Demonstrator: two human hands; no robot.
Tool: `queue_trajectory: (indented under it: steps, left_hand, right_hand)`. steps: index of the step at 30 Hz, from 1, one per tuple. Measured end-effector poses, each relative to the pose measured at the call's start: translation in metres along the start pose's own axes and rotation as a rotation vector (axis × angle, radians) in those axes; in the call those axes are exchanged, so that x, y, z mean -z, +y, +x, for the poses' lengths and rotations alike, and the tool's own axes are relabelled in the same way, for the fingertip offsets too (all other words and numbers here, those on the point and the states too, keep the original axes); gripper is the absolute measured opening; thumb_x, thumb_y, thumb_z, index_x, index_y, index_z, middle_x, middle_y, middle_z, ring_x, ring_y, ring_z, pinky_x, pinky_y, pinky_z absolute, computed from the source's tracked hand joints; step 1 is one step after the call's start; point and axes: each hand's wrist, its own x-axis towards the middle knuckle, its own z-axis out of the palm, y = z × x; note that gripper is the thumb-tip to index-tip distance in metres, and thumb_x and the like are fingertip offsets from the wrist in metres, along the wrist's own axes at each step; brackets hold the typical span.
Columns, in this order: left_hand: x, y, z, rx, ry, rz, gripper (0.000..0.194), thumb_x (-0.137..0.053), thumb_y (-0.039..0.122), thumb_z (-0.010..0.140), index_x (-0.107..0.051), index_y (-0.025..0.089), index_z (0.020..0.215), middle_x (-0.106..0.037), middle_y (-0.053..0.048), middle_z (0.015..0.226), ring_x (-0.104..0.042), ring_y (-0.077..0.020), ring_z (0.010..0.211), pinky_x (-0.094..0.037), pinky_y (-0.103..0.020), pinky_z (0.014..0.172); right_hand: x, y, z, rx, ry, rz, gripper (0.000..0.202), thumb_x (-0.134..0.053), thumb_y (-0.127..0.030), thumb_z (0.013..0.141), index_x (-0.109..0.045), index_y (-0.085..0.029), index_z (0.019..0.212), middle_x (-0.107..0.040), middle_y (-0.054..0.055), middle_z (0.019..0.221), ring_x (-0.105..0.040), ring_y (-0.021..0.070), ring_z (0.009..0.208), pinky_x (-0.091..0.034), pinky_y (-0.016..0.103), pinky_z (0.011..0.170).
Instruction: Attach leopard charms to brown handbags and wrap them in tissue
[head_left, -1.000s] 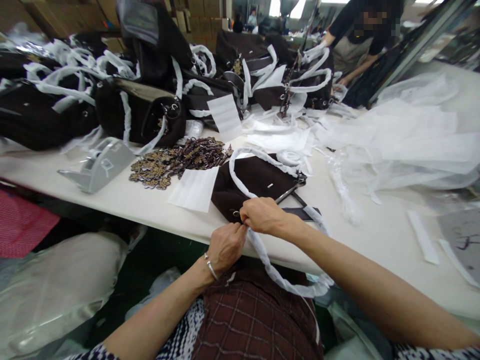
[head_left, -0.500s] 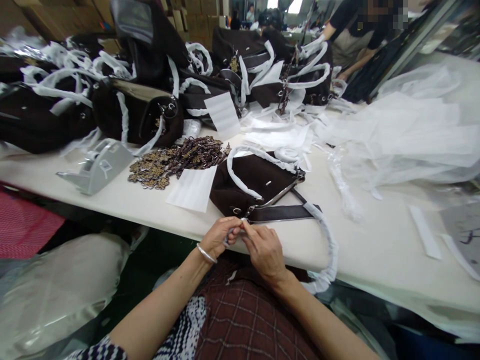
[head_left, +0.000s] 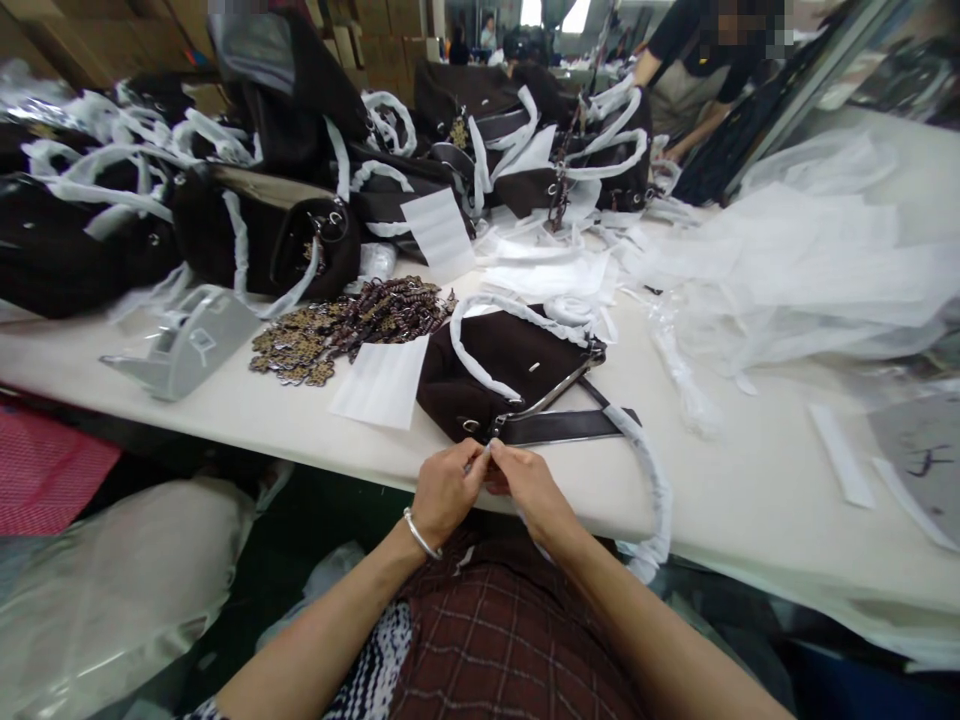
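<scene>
A dark brown handbag [head_left: 487, 365] lies on the table in front of me, its handles wrapped in white padding. At the bag's near corner, by a small metal zipper end, my left hand [head_left: 448, 490] and my right hand [head_left: 531, 485] meet with fingertips pinched together. What they pinch is small and pale, mostly hidden by the fingers. A wrapped strap [head_left: 651, 480] loops off the bag's right side and over the table edge. Left of the bag are a white foam sheet [head_left: 381, 385] and a heap of beaded charms with metal flowers [head_left: 352, 325].
A grey tape dispenser [head_left: 191, 345] stands at the left. Behind it several dark handbags [head_left: 262, 225] with wrapped handles are piled up. Thin white packing sheets [head_left: 832, 260] spread over the right side. Another person [head_left: 690, 90] works at the far side.
My left hand has turned over so its back faces up, and both hands' fingertips have come closer together at the bag's corner. The bag has stayed put.
</scene>
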Motion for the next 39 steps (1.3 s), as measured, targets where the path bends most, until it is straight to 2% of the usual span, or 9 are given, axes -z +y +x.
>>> queue_trajectory:
  steps: [5, 14, 19, 23, 26, 29, 31, 35, 39]
  left_hand:
    - [-0.006, -0.001, -0.011, -0.002, -0.034, 0.058, 0.02, -0.044, 0.032, 0.096, -0.061, 0.022, 0.098, -0.071, -0.006, 0.094, -0.066, -0.0201, 0.084, -0.045, -0.028, 0.075]
    - [-0.005, -0.012, -0.051, 0.059, -0.355, 0.474, 0.039, -0.033, 0.031, 0.098, -0.047, 0.012, 0.129, -0.072, -0.017, 0.088, -0.07, -0.0295, 0.078, -0.046, -0.031, 0.061]
    - [0.013, -0.02, -0.068, -0.015, -0.538, 0.444, 0.024, -0.042, 0.034, 0.096, -0.06, 0.019, 0.097, -0.072, -0.01, 0.083, -0.07, -0.0255, 0.074, -0.047, -0.03, 0.063]
    - [0.035, -0.024, -0.06, -0.142, -0.176, 0.412, 0.022, -0.04, 0.029, 0.098, -0.06, 0.021, 0.098, -0.069, -0.007, 0.093, -0.066, -0.0214, 0.088, -0.049, -0.031, 0.077]
    - [0.039, -0.019, -0.031, -0.332, 0.136, 0.525, 0.029, -0.05, 0.025, 0.093, -0.056, 0.02, 0.122, -0.061, -0.013, 0.124, -0.053, -0.0285, 0.12, -0.04, -0.044, 0.102]
    - [0.03, -0.018, 0.006, -0.476, 0.156, 0.61, 0.058, -0.062, 0.02, 0.086, -0.042, 0.021, 0.14, -0.043, -0.014, 0.147, -0.031, -0.0331, 0.14, -0.02, -0.055, 0.115]
    - [0.022, -0.023, 0.027, -0.51, 0.136, 0.629, 0.06, -0.062, 0.019, 0.084, -0.041, 0.019, 0.14, -0.046, -0.015, 0.144, -0.034, -0.0326, 0.138, -0.017, -0.056, 0.116]
    - [0.019, -0.03, 0.056, -0.547, 0.127, 0.628, 0.029, -0.052, 0.015, 0.088, -0.06, 0.017, 0.116, -0.065, -0.013, 0.109, -0.057, -0.027, 0.108, -0.031, -0.05, 0.109]
    - [0.045, -0.011, 0.08, -0.507, 0.235, 0.464, 0.014, -0.048, 0.015, 0.089, -0.06, 0.017, 0.097, -0.06, -0.009, 0.091, -0.056, -0.024, 0.09, -0.046, -0.041, 0.087]
  right_hand:
    - [-0.01, 0.007, 0.008, -0.115, 0.074, 0.45, 0.041, -0.082, -0.049, 0.056, -0.07, -0.014, 0.074, -0.07, 0.004, 0.07, -0.061, 0.0155, 0.064, -0.049, 0.028, 0.064]
    - [-0.02, 0.012, 0.008, -0.22, 0.12, 0.646, 0.021, -0.065, -0.03, 0.086, -0.061, -0.014, 0.072, -0.071, 0.006, 0.074, -0.07, 0.0175, 0.073, -0.056, 0.03, 0.071]
    - [-0.008, 0.004, 0.007, -0.315, 0.016, 0.678, 0.019, -0.056, -0.029, 0.093, -0.06, -0.013, 0.085, -0.071, 0.005, 0.075, -0.071, 0.0165, 0.071, -0.057, 0.031, 0.071]
    - [0.022, -0.003, -0.012, -0.316, -0.284, 0.516, 0.052, -0.052, -0.057, 0.09, -0.059, -0.007, 0.106, -0.072, 0.017, 0.094, -0.072, 0.0219, 0.082, -0.057, 0.037, 0.077]
    - [0.051, -0.008, -0.037, -0.292, -0.339, 0.33, 0.058, -0.057, -0.057, 0.087, -0.055, -0.008, 0.117, -0.07, 0.02, 0.102, -0.072, 0.0232, 0.086, -0.058, 0.036, 0.075]
    - [0.082, -0.012, -0.065, -0.276, -0.336, 0.192, 0.054, -0.063, -0.051, 0.085, -0.055, -0.01, 0.12, -0.069, 0.018, 0.104, -0.072, 0.0223, 0.085, -0.059, 0.03, 0.067]
    - [0.099, -0.01, -0.082, -0.276, -0.404, 0.141, 0.053, -0.063, -0.05, 0.085, -0.056, -0.01, 0.119, -0.07, 0.018, 0.102, -0.072, 0.0227, 0.082, -0.058, 0.027, 0.059]
    - [0.116, 0.009, -0.109, -0.305, -0.512, 0.032, 0.053, -0.067, -0.049, 0.08, -0.059, -0.012, 0.118, -0.07, 0.014, 0.099, -0.071, 0.0231, 0.081, -0.056, 0.025, 0.054]
    - [0.119, 0.034, -0.113, -0.239, -0.412, -0.199, 0.042, -0.066, -0.04, 0.078, -0.066, -0.015, 0.113, -0.07, 0.009, 0.095, -0.068, 0.0162, 0.08, -0.052, 0.022, 0.066]
